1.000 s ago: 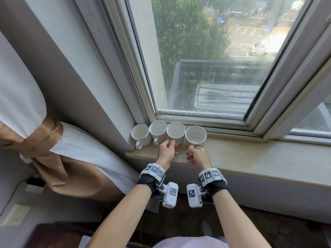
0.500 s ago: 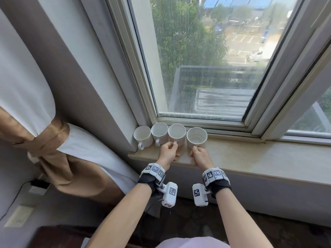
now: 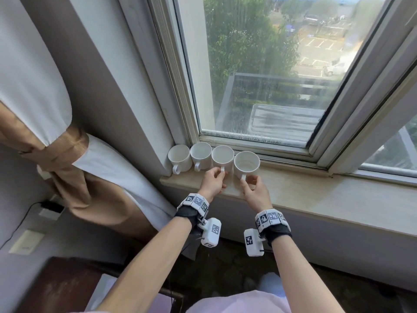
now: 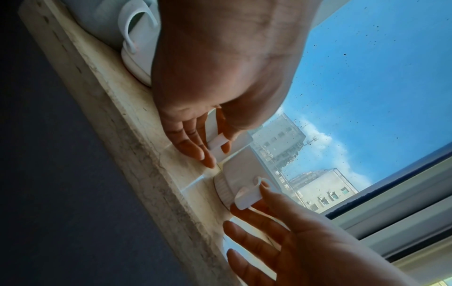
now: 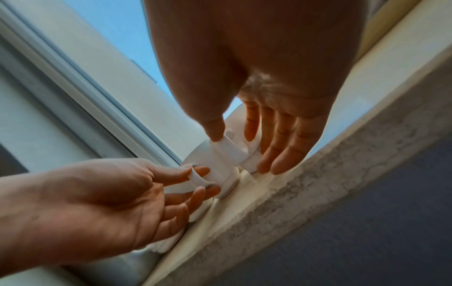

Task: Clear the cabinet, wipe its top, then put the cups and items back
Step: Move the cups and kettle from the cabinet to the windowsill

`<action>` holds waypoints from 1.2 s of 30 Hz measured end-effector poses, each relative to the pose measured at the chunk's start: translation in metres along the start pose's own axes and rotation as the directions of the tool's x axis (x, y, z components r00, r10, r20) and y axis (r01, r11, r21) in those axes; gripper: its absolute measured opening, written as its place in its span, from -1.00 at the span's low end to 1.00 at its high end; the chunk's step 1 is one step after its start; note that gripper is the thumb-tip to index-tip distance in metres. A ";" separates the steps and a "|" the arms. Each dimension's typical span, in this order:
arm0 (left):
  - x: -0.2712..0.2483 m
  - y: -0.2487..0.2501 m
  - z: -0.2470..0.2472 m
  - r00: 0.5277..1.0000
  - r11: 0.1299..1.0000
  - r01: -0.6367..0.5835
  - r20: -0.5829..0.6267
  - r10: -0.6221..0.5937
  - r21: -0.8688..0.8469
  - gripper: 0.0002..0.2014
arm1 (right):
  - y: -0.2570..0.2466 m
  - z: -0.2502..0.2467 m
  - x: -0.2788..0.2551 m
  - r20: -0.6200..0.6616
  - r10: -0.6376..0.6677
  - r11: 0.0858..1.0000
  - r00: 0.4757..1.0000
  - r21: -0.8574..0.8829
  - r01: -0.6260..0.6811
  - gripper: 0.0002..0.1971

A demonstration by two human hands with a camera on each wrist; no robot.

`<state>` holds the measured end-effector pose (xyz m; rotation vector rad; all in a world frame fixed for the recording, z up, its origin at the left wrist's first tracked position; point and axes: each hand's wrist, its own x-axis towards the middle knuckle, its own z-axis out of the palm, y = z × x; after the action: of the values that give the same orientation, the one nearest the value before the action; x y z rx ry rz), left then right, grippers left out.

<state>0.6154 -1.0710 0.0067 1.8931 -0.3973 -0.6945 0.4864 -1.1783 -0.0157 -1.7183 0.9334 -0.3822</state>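
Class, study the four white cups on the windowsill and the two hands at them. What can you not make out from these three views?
- Third cup's handle, head view: mostly covered by the left hand.
- The two leftmost cups, right wrist view: hidden behind the left hand.
- Cabinet: in no view.
- Fourth cup's inside, wrist views: the cameras look from below the rim.
- Parked cars outside, head view: too small and blurred.
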 end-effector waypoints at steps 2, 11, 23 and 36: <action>0.000 -0.001 0.003 1.000 1.000 -0.002 -0.029 0.003 0.030 -0.81 | -0.003 -0.002 0.002 0.007 -0.014 0.999 1.000 -0.043 0.014 -0.60; -0.018 0.012 0.010 0.988 0.986 0.011 -0.157 0.015 0.165 -0.80 | -0.017 -0.030 0.013 0.152 -0.029 0.970 0.988 -0.235 0.065 -0.68; -0.200 -0.013 -0.071 0.813 0.782 0.291 -0.574 0.103 0.552 -0.49 | -0.103 0.038 -0.059 0.376 -0.678 0.685 0.632 0.009 0.729 -0.59; -0.507 -0.137 -0.138 0.234 0.534 0.838 -0.957 -0.172 0.108 -0.33 | -0.061 0.205 -0.269 0.891 -0.451 0.318 -0.047 0.210 0.924 -0.27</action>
<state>0.3025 -0.6318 0.0673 2.7850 0.9760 0.1937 0.4741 -0.8365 0.0190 -2.3740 -0.9591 0.1527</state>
